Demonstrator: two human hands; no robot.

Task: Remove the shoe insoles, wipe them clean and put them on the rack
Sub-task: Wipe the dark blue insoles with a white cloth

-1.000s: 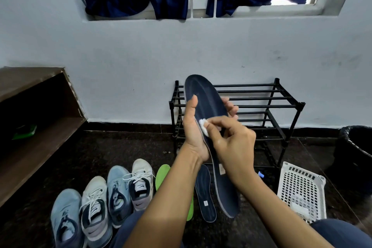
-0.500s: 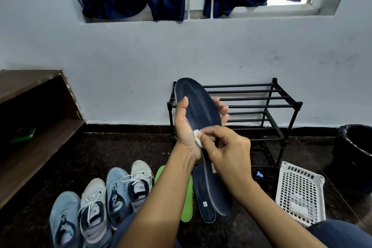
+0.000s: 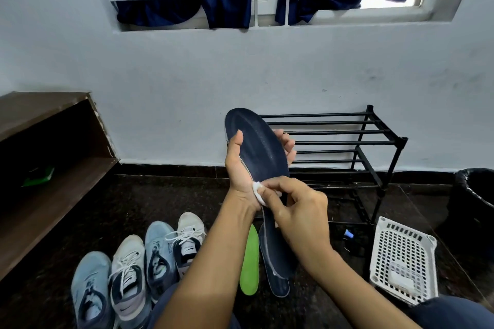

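Held insole: the navy insole [image 3: 263, 152] is raised toe-end up, in front of the left end of the shoe rack [image 3: 374, 141].
Left hand: the left hand [image 3: 239, 171] grasps the insole at its middle, with the thumb along the left edge and the fingers curled round the right edge from behind.
Right hand: the right hand [image 3: 299, 211] pinches a small white wipe [image 3: 257, 190] and presses it on the insole's left edge, just beside the left palm.
Heel end: partly hidden behind the right hand, hanging above the floor.
Floor insoles: a green insole [image 3: 250, 264] and a second navy insole [image 3: 279, 284] lie side by side under the forearms.
Sneakers: four sneakers [image 3: 128, 275] stand in a row at lower left, toes toward the wall.
Open room: dark floor [image 3: 160, 203] stretches between the wooden shelf unit [image 3: 53, 168] and the rack.
Right side: a white plastic basket [image 3: 403, 256] sits just beside the rack's front leg, with a black bin [image 3: 475, 195] past it at the frame edge.
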